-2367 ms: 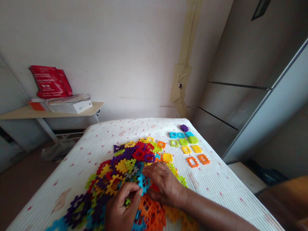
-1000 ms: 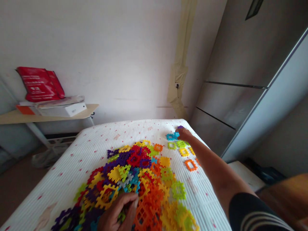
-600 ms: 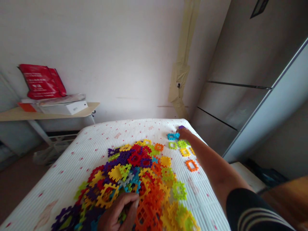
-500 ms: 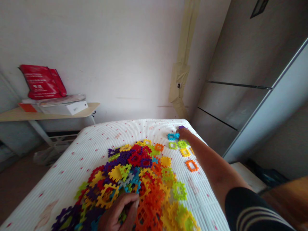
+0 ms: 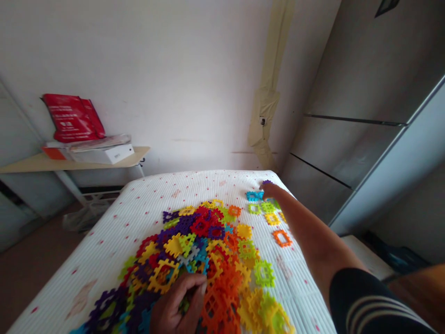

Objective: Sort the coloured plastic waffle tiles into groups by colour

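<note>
Brushing sideways could skew the blue pieces (image 5: 255, 196) at the pile's (image 5: 222, 290) one o'clock, since the right hand (image 5: 269, 189), its grip hidden, crowds them; the left hand (image 5: 179, 304), narrowly curled, contents unclear, hangs at seven.

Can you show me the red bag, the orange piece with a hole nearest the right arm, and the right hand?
Red bag (image 5: 67, 117): head view, on its front face.
Orange piece (image 5: 276, 238): head view, on its left rim.
Right hand (image 5: 270, 190): head view, on the back of the hand.
</note>
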Demonstrator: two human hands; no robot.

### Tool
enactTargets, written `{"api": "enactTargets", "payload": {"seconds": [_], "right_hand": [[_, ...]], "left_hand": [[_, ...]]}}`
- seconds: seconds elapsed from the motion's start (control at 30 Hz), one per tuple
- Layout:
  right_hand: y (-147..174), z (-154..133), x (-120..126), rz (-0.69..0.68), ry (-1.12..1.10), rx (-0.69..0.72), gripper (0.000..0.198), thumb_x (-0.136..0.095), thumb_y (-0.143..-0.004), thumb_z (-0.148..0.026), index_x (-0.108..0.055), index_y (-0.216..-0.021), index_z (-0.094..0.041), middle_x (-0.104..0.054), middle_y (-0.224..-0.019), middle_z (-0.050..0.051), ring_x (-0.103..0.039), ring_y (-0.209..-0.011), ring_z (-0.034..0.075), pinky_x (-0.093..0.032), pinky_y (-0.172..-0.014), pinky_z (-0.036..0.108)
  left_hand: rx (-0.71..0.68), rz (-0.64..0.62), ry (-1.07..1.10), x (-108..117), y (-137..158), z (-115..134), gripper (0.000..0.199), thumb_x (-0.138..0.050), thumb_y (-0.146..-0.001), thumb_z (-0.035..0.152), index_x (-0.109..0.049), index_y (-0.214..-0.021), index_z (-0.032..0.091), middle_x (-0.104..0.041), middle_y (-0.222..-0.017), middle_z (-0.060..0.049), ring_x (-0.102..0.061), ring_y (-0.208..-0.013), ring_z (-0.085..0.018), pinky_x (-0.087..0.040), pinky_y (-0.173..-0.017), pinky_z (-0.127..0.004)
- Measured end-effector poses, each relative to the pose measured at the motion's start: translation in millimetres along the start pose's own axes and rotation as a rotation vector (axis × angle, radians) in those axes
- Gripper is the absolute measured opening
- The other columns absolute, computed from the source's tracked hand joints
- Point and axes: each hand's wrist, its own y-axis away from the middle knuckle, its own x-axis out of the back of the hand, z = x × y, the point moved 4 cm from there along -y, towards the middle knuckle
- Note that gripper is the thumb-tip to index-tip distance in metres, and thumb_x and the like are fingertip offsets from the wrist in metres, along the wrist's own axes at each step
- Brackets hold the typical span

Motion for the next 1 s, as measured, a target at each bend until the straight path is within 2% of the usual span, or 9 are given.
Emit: {"api": "enactTargets", "payload": {"seconds": [0.1,0.2,0.27,0.37,0.5,0.57,0.67,0.8,1.0], "right_hand": [[15,-5,16,0.104,-0.021,0.001,0.059,-0.068,-0.07,-0.018,-0.054,-0.127,-0.017,-0.059,-0.123,0.013,-0.056,-0.111,0.03,-0.048,-0.085,0.036],[47,-24,25,0.223,-0.086,0.097,0.051,-0.059,-0.079,-0.021,-0.051,-0.13,-0.018,-0.058,-0.125,0.011,-0.055,-0.112,0.024,-0.045,-0.091,0.032],[78,-47,28,0.322,-0.228,0.255,0.044,-0.059,-0.078,-0.019,-0.057,-0.122,-0.016,-0.064,-0.116,0.01,-0.061,-0.101,0.022,-0.047,-0.086,0.031],[128,-85,25,0.389,-0.419,0.472,0.032,-0.061,-0.079,-0.021,-0.063,-0.111,-0.016,-0.068,-0.105,0.009,-0.064,-0.09,0.02,-0.049,-0.08,0.031],[186,-140,28,0.434,-0.562,0.794,0.021,-0.054,-0.085,-0.02,-0.063,-0.104,-0.02,-0.068,-0.1,0.007,-0.062,-0.093,0.017,-0.047,-0.084,0.03],[203,-161,32,0.435,-0.58,0.895,0.02,-0.051,-0.086,-0.017,-0.063,-0.103,-0.02,-0.067,-0.101,0.006,-0.06,-0.095,0.016,-0.045,-0.086,0.029],[213,-184,32,0.435,-0.511,0.934,0.02,-0.053,-0.084,-0.013,-0.063,-0.1,-0.02,-0.065,-0.105,0.007,-0.058,-0.097,0.016,-0.045,-0.084,0.028],[211,-201,20,0.432,-0.346,0.941,0.018,-0.059,-0.082,-0.019,-0.063,-0.099,-0.022,-0.06,-0.115,0.006,-0.057,-0.095,0.018,-0.046,-0.078,0.028],[208,-215,8,0.499,-0.252,0.91,0.014,-0.051,-0.09,-0.026,-0.063,-0.087,-0.019,-0.061,-0.111,0.007,-0.054,-0.092,0.017,-0.045,-0.078,0.028]], "left_hand": [[0.05,0.071,0.055,0,2,1,0.012,-0.062,-0.075,0.035,-0.068,-0.074,0.024,-0.071,-0.072,0.002,-0.066,-0.067,-0.014,-0.051,-0.063,-0.018],[0.067,0.127,0.09,3,4,-1,0.012,-0.063,-0.075,0.034,-0.069,-0.075,0.024,-0.07,-0.072,0.002,-0.066,-0.066,-0.014,-0.051,-0.063,-0.019],[0.044,0.153,0.088,6,5,-3,0.011,-0.064,-0.074,0.032,-0.069,-0.078,0.023,-0.071,-0.073,0.001,-0.066,-0.067,-0.014,-0.052,-0.063,-0.02],[0.052,0.192,0.076,12,6,-6,0.012,-0.064,-0.074,0.031,-0.069,-0.081,0.022,-0.072,-0.078,-0.001,-0.067,-0.071,-0.016,-0.053,-0.066,-0.021],[0.073,0.243,0.107,15,6,-9,0.012,-0.063,-0.076,0.031,-0.067,-0.083,0.022,-0.071,-0.081,-0.001,-0.067,-0.075,-0.016,-0.053,-0.07,-0.022],[0.058,0.258,0.124,15,5,-9,0.011,-0.063,-0.076,0.03,-0.067,-0.084,0.023,-0.07,-0.082,-0.001,-0.066,-0.076,-0.015,-0.053,-0.071,-0.021],[0.041,0.262,0.141,14,3,-10,0.011,-0.062,-0.077,0.029,-0.066,-0.086,0.023,-0.069,-0.084,-0.001,-0.065,-0.08,-0.015,-0.053,-0.072,-0.021],[0.031,0.249,0.149,13,4,-11,0.011,-0.062,-0.078,0.027,-0.066,-0.087,0.023,-0.068,-0.086,-0.002,-0.065,-0.082,-0.015,-0.053,-0.073,-0.022],[0.005,0.226,0.151,11,4,-10,0.011,-0.061,-0.079,0.025,-0.065,-0.089,0.022,-0.067,-0.088,-0.003,-0.065,-0.085,-0.016,-0.052,-0.076,-0.024]]}}
